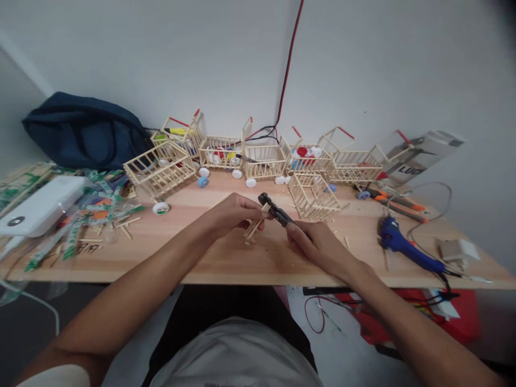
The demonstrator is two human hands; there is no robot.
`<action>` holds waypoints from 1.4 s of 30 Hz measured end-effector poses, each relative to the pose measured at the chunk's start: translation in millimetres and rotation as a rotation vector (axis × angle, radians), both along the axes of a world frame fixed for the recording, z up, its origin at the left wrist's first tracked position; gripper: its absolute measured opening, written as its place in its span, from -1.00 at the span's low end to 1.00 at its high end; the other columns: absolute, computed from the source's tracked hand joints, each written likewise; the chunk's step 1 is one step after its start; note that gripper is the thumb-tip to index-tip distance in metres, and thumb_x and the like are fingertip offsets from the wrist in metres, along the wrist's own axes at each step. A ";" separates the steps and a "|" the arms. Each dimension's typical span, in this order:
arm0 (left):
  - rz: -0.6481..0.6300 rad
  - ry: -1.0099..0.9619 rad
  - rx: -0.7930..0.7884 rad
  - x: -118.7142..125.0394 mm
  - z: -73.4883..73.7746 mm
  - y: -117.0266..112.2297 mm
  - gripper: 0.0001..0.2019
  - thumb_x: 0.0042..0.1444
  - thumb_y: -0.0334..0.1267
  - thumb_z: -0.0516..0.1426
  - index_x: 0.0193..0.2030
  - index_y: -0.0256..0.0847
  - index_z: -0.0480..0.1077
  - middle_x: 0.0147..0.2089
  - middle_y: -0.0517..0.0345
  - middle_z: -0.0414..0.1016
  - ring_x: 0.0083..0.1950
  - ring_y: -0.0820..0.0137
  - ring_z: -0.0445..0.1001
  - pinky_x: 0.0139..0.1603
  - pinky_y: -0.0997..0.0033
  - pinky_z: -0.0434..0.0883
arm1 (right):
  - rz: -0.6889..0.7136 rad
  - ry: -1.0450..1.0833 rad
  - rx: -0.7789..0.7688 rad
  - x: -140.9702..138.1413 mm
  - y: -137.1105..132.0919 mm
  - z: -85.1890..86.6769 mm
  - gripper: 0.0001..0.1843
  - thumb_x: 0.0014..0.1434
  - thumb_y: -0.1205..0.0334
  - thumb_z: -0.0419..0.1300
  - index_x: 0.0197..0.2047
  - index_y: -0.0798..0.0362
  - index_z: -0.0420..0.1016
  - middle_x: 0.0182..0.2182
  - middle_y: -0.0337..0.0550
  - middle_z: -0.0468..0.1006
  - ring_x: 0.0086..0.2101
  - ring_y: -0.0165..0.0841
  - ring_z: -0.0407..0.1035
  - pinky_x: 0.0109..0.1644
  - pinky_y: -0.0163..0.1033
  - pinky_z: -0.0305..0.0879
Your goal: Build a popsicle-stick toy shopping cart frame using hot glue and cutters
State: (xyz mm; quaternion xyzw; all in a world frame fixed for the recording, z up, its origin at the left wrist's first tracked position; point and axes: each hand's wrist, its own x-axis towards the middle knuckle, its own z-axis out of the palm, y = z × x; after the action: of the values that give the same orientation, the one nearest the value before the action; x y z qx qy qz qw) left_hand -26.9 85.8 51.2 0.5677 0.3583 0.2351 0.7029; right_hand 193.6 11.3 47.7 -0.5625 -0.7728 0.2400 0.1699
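My left hand (pixel 241 212) is closed around a small bunch of thin wooden sticks (pixel 253 230), tilted above the table. My right hand (pixel 312 242) grips a dark hand tool (pixel 278 210) that looks like pliers or cutters. The tool's head meets the upper ends of the sticks beside my left fingertips. Whether its jaws have closed on a stick is too small to tell. Just behind my right hand lies an open wooden stick frame (pixel 316 196).
Several small stick-built carts (pixel 264 161) with bottle-cap wheels line the wall. A blue glue gun (pixel 407 244) and orange-handled pliers (pixel 403 204) lie right. A white power bank (pixel 44 204), plastic wrappers (pixel 105 196) and a dark blue bag (pixel 88 131) are left.
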 end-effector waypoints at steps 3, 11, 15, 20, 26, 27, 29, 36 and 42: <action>0.007 -0.010 -0.010 -0.8 -0.7 0.6 -0.68 -0.17 -0.11 0.37 -0.41 -0.39 0.58 -0.51 0.07 0.50 -0.49 0.52 0.35 -0.46 0.52 0.23 | -0.015 -0.036 0.009 -1.3 1.3 0.8 -0.37 0.33 -0.24 -0.25 -0.50 0.04 0.26 -0.63 -0.24 0.29 -0.55 -0.40 0.20 -0.41 -0.26 -0.01; 0.001 0.000 0.027 -4.3 -1.8 0.2 -0.71 -0.11 -0.12 0.35 -0.46 -0.37 0.56 -0.51 0.08 0.50 -0.50 0.53 0.34 -0.46 0.51 0.23 | -0.026 -0.124 0.069 -5.2 4.1 2.0 -0.38 0.31 -0.24 -0.25 -0.52 0.03 0.23 -0.64 -0.21 0.28 -0.58 -0.40 0.14 -0.43 -0.25 -0.05; 0.003 0.022 0.088 -4.5 -0.5 -0.7 -0.69 -0.08 -0.10 0.33 -0.53 -0.37 0.53 -0.54 0.10 0.47 -0.53 0.55 0.30 -0.48 0.53 0.18 | -0.046 -0.149 0.096 -6.8 4.4 0.0 -0.41 0.31 -0.20 -0.23 -0.51 0.04 0.27 -0.65 -0.19 0.30 -0.59 -0.40 0.15 -0.44 -0.25 -0.05; 0.014 0.028 0.120 -4.0 -0.1 -1.3 -0.67 -0.06 -0.07 0.31 -0.55 -0.37 0.50 -0.54 0.09 0.46 -0.53 0.53 0.31 -0.47 0.51 0.18 | -0.077 -0.206 0.098 -8.3 5.6 -1.7 -0.40 0.31 -0.20 -0.23 -0.48 0.04 0.30 -0.63 -0.15 0.35 -0.58 -0.37 0.21 -0.44 -0.25 -0.05; 0.020 0.027 0.141 -4.3 -3.4 0.5 -0.66 -0.04 -0.06 0.30 -0.53 -0.38 0.49 -0.55 0.10 0.44 -0.54 0.54 0.28 -0.48 0.51 0.13 | -0.082 -0.230 0.119 -8.0 7.5 -9.0 -0.33 0.31 -0.25 -0.29 -0.48 0.05 0.33 -0.61 -0.13 0.37 -0.58 -0.36 0.19 -0.43 -0.24 -0.08; 0.018 0.025 0.137 -4.4 -3.4 0.5 -0.66 -0.04 -0.06 0.30 -0.53 -0.37 0.49 -0.56 0.11 0.44 -0.54 0.54 0.28 -0.48 0.51 0.13 | -0.083 -0.231 0.118 -7.9 7.6 -10.3 -0.32 0.31 -0.27 -0.29 -0.48 0.05 0.33 -0.61 -0.12 0.37 -0.57 -0.35 0.20 -0.43 -0.24 -0.08; 0.009 0.021 0.132 -4.3 -2.5 -0.2 -0.65 -0.05 -0.05 0.30 -0.53 -0.37 0.48 -0.55 0.11 0.43 -0.55 0.54 0.27 -0.49 0.50 0.12 | -0.092 -0.231 0.124 -7.7 7.2 -12.8 -0.30 0.30 -0.28 -0.30 -0.47 0.05 0.35 -0.60 -0.12 0.38 -0.57 -0.35 0.21 -0.43 -0.24 -0.08; -0.002 -0.025 0.139 -2.0 -3.5 -2.4 -0.65 -0.05 -0.05 0.29 -0.55 -0.35 0.45 -0.54 0.13 0.42 -0.53 0.54 0.27 -0.49 0.50 0.12 | -0.108 -0.211 0.160 -8.3 2.8 -19.1 -0.28 0.31 -0.27 -0.34 -0.45 0.06 0.36 -0.59 -0.09 0.40 -0.54 -0.32 0.25 -0.42 -0.23 -0.05; -0.008 -0.103 0.105 -1.9 -10.8 -0.9 -0.69 0.02 -0.08 0.27 -0.32 -0.37 0.53 -0.57 0.21 0.36 -0.59 0.58 0.23 -0.53 0.51 0.12 | -0.143 -0.104 0.176 -8.4 1.5 -14.8 -0.33 0.31 -0.26 -0.28 -0.48 0.05 0.33 -0.61 -0.12 0.38 -0.55 -0.34 0.24 -0.42 -0.23 -0.01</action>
State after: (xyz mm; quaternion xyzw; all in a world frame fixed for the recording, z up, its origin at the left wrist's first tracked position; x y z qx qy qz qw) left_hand -28.7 84.9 40.4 0.5925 0.3064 0.2797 0.6905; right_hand 185.2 12.8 32.8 -0.6107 -0.7565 0.1292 0.1951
